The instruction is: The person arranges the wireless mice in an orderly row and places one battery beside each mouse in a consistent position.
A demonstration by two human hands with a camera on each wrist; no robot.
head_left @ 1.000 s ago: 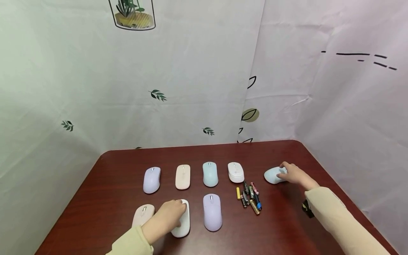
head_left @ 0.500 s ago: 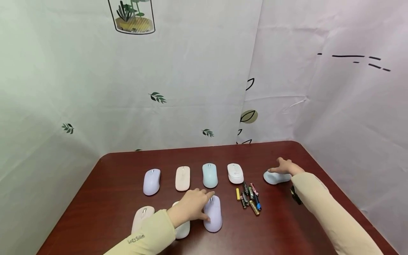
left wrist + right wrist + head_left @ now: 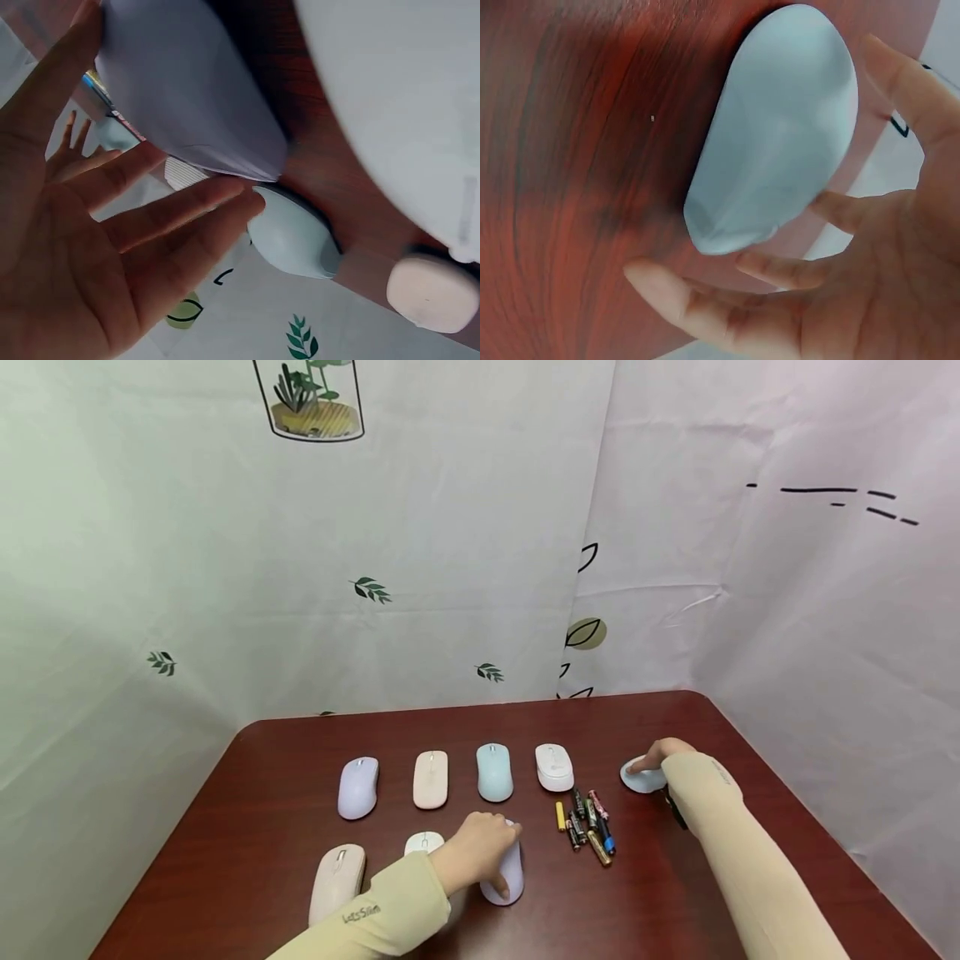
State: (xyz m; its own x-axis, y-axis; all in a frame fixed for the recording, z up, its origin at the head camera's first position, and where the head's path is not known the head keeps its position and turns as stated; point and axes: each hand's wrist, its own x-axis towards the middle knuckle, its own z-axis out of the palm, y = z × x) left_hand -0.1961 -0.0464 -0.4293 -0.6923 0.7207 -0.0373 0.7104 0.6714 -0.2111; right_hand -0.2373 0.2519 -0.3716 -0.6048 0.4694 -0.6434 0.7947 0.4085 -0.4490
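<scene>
My left hand [image 3: 486, 847] lies over a purple computer mouse [image 3: 513, 870], thumb at its near end and bent fingers at its far end. From the left wrist, the same purple mouse [image 3: 187, 82] fills the space between thumb and fingers. Under that forearm sits a white mouse [image 3: 424, 841], partly covered by the sleeve. At the right of the table my right hand [image 3: 667, 750] is at a pale blue mouse [image 3: 637, 779]. The right wrist view has this blue mouse [image 3: 780, 127] lying on the wood, with spread fingers and thumb around it.
Across the back stand a purple mouse [image 3: 357, 787], a beige mouse [image 3: 431, 779], a light blue mouse [image 3: 494, 772] and a white mouse [image 3: 554, 767]. Another beige mouse [image 3: 336, 881] lies front left. Several loose batteries [image 3: 588, 823] cluster right of centre. Printed white cloth [image 3: 450, 527] hangs behind the table.
My left hand has gone right from the white mouse to the purple one and come down on it. My right hand rose off the blue mouse, then lowered to it again.
</scene>
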